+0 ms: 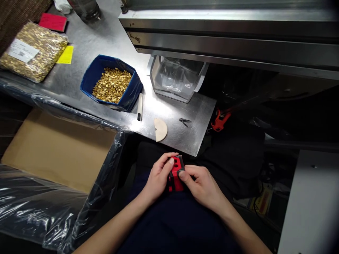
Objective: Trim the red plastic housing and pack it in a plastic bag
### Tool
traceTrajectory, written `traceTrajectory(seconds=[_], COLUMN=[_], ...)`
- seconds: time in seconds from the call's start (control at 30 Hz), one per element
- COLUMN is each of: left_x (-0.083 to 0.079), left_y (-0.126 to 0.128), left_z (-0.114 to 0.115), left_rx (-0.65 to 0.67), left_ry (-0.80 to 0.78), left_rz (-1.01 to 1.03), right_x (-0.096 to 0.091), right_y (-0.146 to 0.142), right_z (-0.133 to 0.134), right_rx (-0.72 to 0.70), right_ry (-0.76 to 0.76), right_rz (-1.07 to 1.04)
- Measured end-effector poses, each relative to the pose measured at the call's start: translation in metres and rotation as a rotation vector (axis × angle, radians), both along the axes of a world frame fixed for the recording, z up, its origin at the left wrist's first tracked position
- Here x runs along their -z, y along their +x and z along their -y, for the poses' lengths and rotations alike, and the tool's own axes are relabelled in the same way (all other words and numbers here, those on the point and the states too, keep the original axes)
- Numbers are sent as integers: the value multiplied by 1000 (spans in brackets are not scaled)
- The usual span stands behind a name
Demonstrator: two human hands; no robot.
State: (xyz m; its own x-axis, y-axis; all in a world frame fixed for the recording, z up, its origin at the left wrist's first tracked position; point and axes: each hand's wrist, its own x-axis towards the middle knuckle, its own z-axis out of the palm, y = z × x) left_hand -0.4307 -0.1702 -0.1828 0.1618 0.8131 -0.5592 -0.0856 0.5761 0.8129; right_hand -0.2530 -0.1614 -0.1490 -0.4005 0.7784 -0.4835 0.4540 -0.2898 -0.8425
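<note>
Over my lap I hold a red and black plastic part (176, 171) with a few dark openings in its top face. My left hand (161, 173) grips its left side, the thumb lying on the red top. From the right, my right hand (200, 181) pinches its dark edge between thumb and fingers. The part's underside is hidden. Just beyond, on the metal table (193, 137), lie a pale half-round disc (161, 129) and a small pair of metal snippers (184, 121). A white-handled tool (140, 107) rests beside the blue bin (87, 79), which holds many small brass pieces (112, 84).
A grey bin (172, 95) with clear plastic bags stands under a metal frame (225, 42). At far left are a bag of brass pieces (45, 44) and a yellow note (65, 55). A plastic-lined box (60, 144) stands left; an orange-handled tool (220, 120) hangs right of the table corner.
</note>
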Motion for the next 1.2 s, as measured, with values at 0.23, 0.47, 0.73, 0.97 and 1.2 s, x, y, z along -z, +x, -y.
traceTrajectory(seconds=[0.23,0.47,0.73,0.97,1.2], left_x=[16,21,25,14,-1], left_y=[4,2,3,-7,-15], left_z=[-8,-9,-11,0,4], left_rx=[53,7,-19,139,261], left_ry=[15,-9,-74,36,78], left_rz=[69,25,-23,192,127], right_x=[29,34,36,32,24], right_y=[-6,5,7,5,7], right_z=[-5,-7,9,5,6], right_rx=[268,147,78,245,299], right_ry=[-149,-240,-241,-271,-332], right_rz=[63,-84,-130,-246,-362])
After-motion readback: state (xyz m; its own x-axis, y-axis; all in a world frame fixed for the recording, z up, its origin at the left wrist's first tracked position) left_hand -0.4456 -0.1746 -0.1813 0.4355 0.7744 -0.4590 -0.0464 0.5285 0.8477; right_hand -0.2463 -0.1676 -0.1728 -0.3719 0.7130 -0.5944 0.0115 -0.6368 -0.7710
